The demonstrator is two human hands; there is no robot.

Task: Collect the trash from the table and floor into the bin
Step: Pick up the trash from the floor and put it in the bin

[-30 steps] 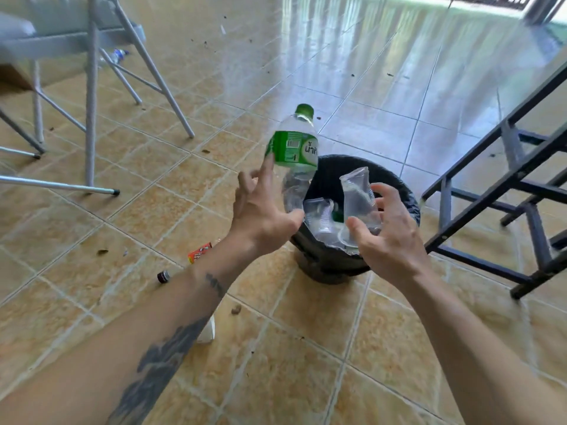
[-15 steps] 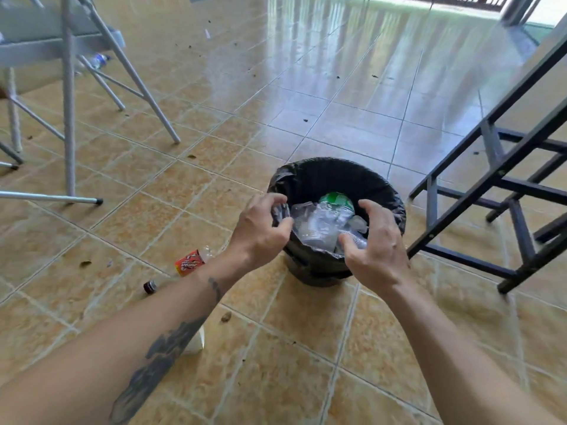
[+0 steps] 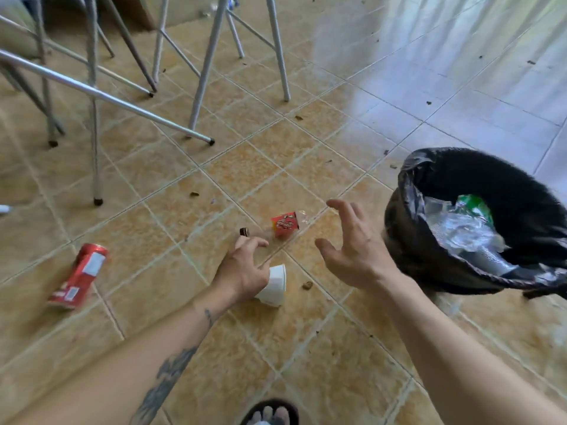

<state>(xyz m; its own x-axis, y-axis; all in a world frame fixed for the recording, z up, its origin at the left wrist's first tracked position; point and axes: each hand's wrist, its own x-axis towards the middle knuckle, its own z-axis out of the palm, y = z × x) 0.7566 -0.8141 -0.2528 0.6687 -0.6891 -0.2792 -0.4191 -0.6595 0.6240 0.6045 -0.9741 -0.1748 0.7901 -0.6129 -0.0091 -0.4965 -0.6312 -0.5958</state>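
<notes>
Trash on floor: one can (image 3: 78, 276); one white cup (image 3: 274, 286); one red packet (image 3: 285, 224).

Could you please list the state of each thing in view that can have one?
Black-lined round bin: upright, holding crushed clear plastic.
White paper cup: on its side on the floor, under the left hand.
Red drink can: lying on the floor.
Small red snack packet: on the floor.
Left hand: fingers curled, reaching.
Right hand: spread, empty.
</notes>
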